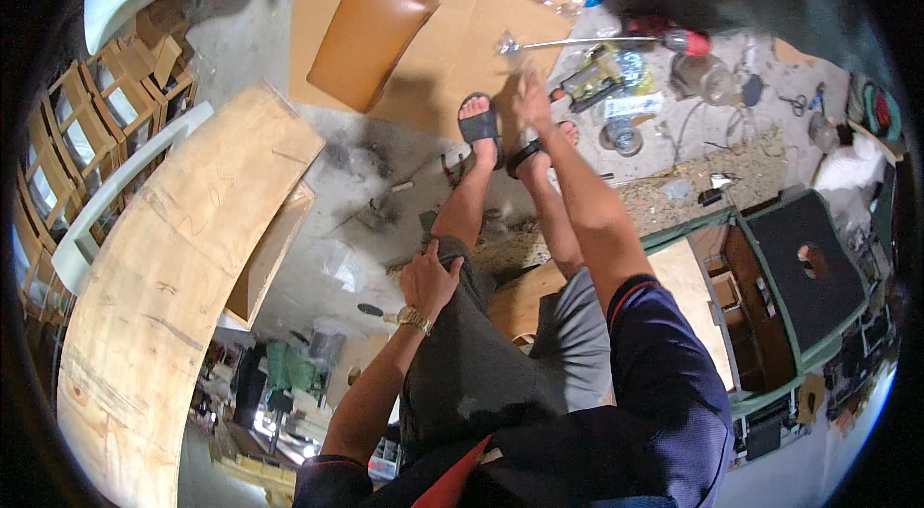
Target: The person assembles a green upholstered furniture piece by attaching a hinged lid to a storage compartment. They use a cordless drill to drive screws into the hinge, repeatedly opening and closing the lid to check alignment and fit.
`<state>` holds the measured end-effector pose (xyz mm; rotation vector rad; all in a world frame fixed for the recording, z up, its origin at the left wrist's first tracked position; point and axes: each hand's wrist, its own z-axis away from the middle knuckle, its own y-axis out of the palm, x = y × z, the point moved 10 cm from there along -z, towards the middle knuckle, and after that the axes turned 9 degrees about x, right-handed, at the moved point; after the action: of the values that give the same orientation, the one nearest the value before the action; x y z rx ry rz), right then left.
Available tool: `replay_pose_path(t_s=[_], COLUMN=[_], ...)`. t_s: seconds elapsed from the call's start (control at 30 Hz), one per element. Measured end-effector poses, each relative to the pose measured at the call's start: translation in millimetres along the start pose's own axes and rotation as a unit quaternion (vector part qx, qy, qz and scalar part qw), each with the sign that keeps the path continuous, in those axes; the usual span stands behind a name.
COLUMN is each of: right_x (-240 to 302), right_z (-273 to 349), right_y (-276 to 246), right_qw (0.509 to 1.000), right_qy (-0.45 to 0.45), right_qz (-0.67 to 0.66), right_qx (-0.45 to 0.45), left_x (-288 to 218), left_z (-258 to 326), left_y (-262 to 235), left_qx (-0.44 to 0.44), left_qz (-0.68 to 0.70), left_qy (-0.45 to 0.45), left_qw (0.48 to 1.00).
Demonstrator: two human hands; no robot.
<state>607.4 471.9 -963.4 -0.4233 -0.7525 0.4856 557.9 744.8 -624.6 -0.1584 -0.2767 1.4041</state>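
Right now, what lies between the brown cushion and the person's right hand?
In the head view, a stretch of cardboard lies between the cushion and the blurred right hand; the left foot, in a black sandal, shows just below.

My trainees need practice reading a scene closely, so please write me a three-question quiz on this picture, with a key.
1. Multiple choice: What does the person's left hand rest on?
A) a dark sandal
B) the grey trouser leg
C) the curved wooden panel

2. True or false: The right hand is touching the brown cushion.

3. Fill in: The gold-coloured watch is on the ____ wrist.

Key:
1. B, near the knee.
2. False; the right hand, blurred, is apart from the cushion, which lies on the cardboard sheet.
3. left
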Motion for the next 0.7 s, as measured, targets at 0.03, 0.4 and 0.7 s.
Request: replay_pose_path(t_s=[0.03, 0.4, 0.7], right_x=[12, 175, 176], right_z=[29, 353, 438], right_y=[-13, -210, -171], right_qw=[0.999, 0.975, 0.956], right_qy=[-0.006, 0.09, 0.085], right_qz=[-0.048, -0.204, -0.269], right_qx=[-0.002, 0.022, 0.078], left_x=[-5, -92, -111], left_z=[-2, -1, 1], left_y=[-1, -15, -22], left_qx=[-0.006, 0.005, 0.19], left_qz=[0.004, 0.284, 0.832], left_qy=[0.011, 0.22, 0.2], left_qw=[1.0, 0.933, 0.481])
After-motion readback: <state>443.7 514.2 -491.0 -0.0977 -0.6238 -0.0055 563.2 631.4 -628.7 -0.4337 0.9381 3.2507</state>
